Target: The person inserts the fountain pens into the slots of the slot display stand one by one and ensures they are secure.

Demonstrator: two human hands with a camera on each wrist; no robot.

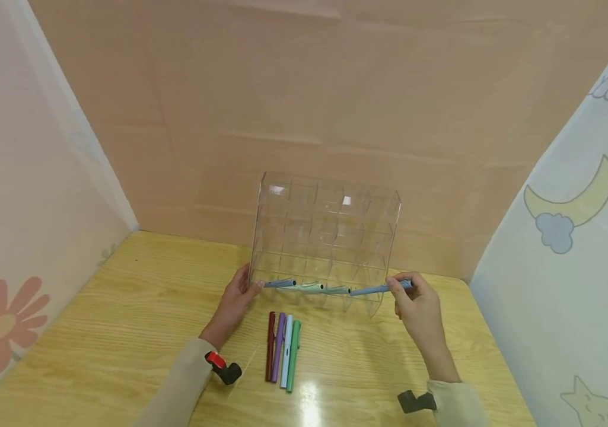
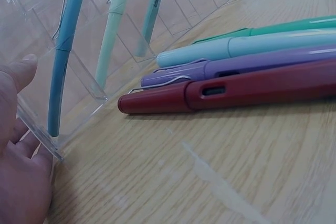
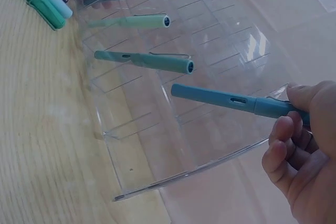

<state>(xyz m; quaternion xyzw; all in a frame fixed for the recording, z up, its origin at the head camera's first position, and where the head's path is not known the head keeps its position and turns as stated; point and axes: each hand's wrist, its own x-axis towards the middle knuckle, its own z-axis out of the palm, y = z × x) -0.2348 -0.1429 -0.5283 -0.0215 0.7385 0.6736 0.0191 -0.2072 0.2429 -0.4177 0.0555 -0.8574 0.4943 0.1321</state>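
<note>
My right hand (image 1: pixel 421 305) pinches a blue capped pen (image 3: pixel 210 97) by its clip end, between thumb and fingers. The pen's other end points left, over the front of the clear plastic pen rack (image 1: pixel 325 240), near its lowest row. Whether it touches the rack, I cannot tell. At the rack's lower left side, my left hand (image 1: pixel 231 305) holds the side panel, thumb in front and fingers behind. Three pens sit in the bottom row: a darker blue pen (image 2: pixel 64 51), a pale green pen (image 2: pixel 113 30) and a teal pen (image 3: pixel 147 62).
Before the rack, side by side on the wooden table (image 1: pixel 175 308), lie a dark red pen (image 1: pixel 270 347), a purple pen (image 1: pixel 278 349), a light blue pen (image 1: pixel 286 353) and a green pen (image 1: pixel 293 356). A brown backdrop (image 1: pixel 309 89) stands behind, with printed cloths at both sides.
</note>
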